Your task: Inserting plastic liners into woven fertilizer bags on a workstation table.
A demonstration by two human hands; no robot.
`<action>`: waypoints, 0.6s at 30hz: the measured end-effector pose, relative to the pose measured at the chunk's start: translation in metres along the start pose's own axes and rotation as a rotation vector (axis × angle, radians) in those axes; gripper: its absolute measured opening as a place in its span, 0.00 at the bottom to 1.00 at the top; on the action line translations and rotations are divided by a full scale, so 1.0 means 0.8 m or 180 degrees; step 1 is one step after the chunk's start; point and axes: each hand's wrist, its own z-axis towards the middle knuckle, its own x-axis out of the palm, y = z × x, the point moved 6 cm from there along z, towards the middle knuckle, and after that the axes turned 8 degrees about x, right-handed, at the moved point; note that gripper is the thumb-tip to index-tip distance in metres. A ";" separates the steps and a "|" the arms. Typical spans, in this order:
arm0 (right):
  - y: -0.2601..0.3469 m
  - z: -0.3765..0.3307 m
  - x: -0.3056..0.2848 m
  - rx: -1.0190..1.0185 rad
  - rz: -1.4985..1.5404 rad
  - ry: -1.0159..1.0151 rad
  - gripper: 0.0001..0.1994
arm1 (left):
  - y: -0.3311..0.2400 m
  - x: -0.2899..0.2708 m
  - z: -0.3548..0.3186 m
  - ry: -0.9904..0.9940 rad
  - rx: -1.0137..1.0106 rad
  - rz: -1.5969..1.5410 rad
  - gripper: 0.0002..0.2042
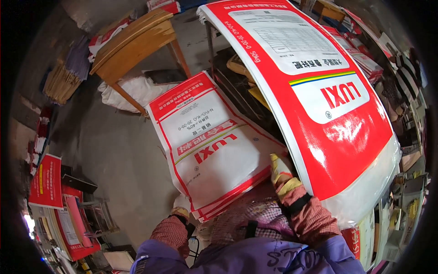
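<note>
Two large red-and-white woven sacks, both flat and empty. The big sack [319, 105] arches at two o'clock; the right hand [282, 176], gloved, reaches under its edge, grip hidden. The smaller sack [210, 146] lies centre; the left hand [181, 204], at seven o'clock, grips its lower edge. One wooden chair [132, 45] stands at eleven o'clock.

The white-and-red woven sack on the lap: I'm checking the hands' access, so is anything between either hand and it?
Nothing visible: the gloved left hand grips the white-and-red woven sack's lower edge; the right hand rests at its right edge.
</note>
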 end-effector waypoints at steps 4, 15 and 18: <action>0.040 -0.118 -0.007 -0.0582 0.1973 0.1725 0.21 | 0.004 0.029 0.028 0.0718 -0.0167 -0.0319 0.15; -0.041 -0.251 -0.193 -0.1642 0.0590 0.0688 0.13 | -0.255 -0.113 -0.023 -0.0728 0.1742 -0.0049 0.25; -0.083 -0.253 -0.213 -0.0891 0.0830 0.0593 0.13 | -0.427 -0.166 -0.099 -0.1465 0.3674 -0.0148 0.21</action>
